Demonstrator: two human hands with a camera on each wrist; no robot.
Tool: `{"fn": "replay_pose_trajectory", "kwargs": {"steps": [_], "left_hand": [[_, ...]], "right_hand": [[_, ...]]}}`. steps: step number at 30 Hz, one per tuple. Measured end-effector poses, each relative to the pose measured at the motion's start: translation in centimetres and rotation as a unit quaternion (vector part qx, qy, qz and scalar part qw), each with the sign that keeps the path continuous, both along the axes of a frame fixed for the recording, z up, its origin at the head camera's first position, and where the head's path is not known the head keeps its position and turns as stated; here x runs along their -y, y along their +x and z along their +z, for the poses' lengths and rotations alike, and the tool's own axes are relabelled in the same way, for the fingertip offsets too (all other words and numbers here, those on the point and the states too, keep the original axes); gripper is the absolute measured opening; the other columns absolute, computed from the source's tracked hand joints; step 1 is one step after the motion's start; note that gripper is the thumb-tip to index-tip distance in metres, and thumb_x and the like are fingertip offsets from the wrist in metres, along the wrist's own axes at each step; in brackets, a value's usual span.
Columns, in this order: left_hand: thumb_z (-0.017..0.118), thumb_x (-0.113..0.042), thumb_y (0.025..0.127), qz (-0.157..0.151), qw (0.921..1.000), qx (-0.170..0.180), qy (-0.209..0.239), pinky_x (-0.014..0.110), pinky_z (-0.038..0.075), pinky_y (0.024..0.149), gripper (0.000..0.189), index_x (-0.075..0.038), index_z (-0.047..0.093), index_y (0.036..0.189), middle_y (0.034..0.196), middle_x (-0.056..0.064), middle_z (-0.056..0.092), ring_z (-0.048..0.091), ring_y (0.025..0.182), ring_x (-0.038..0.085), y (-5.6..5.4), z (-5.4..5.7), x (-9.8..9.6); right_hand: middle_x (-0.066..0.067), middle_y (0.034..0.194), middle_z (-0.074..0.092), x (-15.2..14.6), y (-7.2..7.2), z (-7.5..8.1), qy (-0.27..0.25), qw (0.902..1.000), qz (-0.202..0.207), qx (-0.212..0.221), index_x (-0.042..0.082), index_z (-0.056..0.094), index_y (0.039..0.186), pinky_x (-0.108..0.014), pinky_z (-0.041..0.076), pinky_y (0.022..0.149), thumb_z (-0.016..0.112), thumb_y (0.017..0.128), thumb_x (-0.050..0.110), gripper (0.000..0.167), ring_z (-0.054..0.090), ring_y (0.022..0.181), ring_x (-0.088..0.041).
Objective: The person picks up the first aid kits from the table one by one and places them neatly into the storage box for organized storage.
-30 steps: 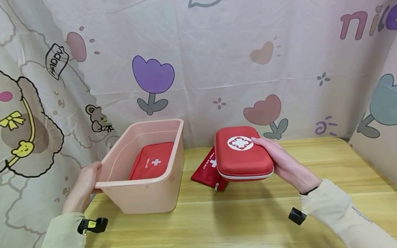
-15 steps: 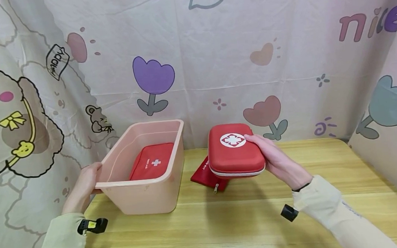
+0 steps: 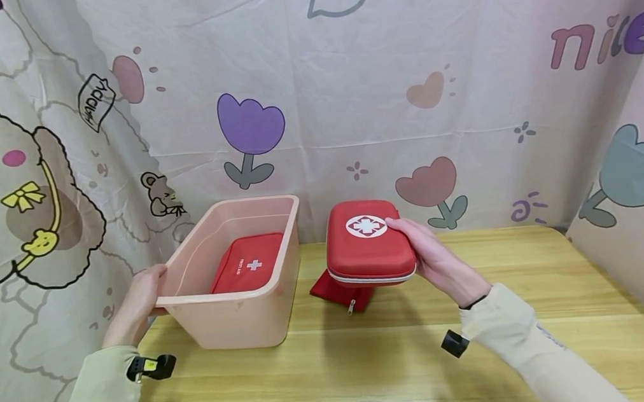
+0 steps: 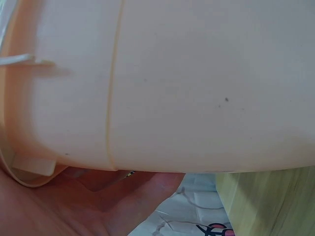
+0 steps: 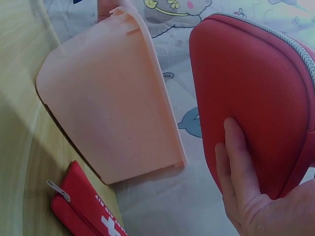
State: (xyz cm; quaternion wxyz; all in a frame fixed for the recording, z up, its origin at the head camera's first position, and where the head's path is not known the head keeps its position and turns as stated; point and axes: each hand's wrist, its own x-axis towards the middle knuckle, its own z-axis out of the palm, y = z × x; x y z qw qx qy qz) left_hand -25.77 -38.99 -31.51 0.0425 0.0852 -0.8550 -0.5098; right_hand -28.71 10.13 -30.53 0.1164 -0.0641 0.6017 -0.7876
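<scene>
My right hand (image 3: 433,258) grips a red hard-shell first aid case (image 3: 368,251) by its right side, thumb on top near the white cross emblem and fingers underneath. The case is held above the table, as the right wrist view shows. Below it lies a flat red first aid pouch (image 3: 341,292) with a zip pull, partly hidden by the case in the head view. My left hand (image 3: 138,303) holds the rim of a pink plastic bin (image 3: 226,321) at its near left corner. Inside the bin rests another red first aid pouch (image 3: 249,261) with a small white cross.
The bin stands on a wooden table (image 3: 337,378), left of the flat pouch. A printed curtain (image 3: 457,36) hangs behind the table and along both sides. The bin's right wall (image 5: 113,113) rises between the held case and the pouch inside.
My right hand has carried the red case leftward, closer to the bin, and it now covers more of the flat pouch. The left hand and bin have stayed in place.
</scene>
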Motion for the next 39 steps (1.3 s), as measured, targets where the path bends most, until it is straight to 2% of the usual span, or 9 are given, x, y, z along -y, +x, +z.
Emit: {"fn": "replay_pose_trajectory", "kwargs": {"steps": [10,23,39], "left_hand": [[0.018,-0.038,0.105,0.002,1.0,-0.001,-0.002,0.032,0.055,0.065,0.064,0.014,0.03,0.14,0.118,0.029,0.048,0.057,0.077,0.01,0.0,0.0,0.0],[0.017,-0.039,0.105,-0.001,1.0,0.001,-0.004,0.032,0.055,0.067,0.066,0.014,0.028,0.142,0.122,0.03,0.045,0.056,0.081,0.011,0.0,0.0,0.0],[0.017,-0.039,0.105,-0.001,1.0,-0.001,-0.003,0.031,0.055,0.067,0.066,0.013,0.027,0.143,0.124,0.031,0.045,0.056,0.082,0.011,0.0,0.0,-0.1]], "right_hand": [[-0.009,0.115,0.065,1.3,-0.4,0.5,-0.007,0.9999,0.006,0.004,0.007,0.039,0.142,-0.031,0.056,0.076,0.06,0.098,0.038,0.058,0.072,0.084,-0.019],[-0.009,0.116,0.064,2.9,-0.9,0.7,-0.018,0.9997,0.016,-0.003,0.006,0.036,0.144,-0.031,0.056,0.074,0.06,0.098,0.037,0.061,0.072,0.084,-0.019],[-0.014,0.13,0.057,5.0,-1.5,1.4,-0.012,0.9996,0.024,-0.008,0.01,0.036,0.144,-0.034,0.056,0.077,0.06,0.097,0.038,0.06,0.071,0.09,-0.02]]}}
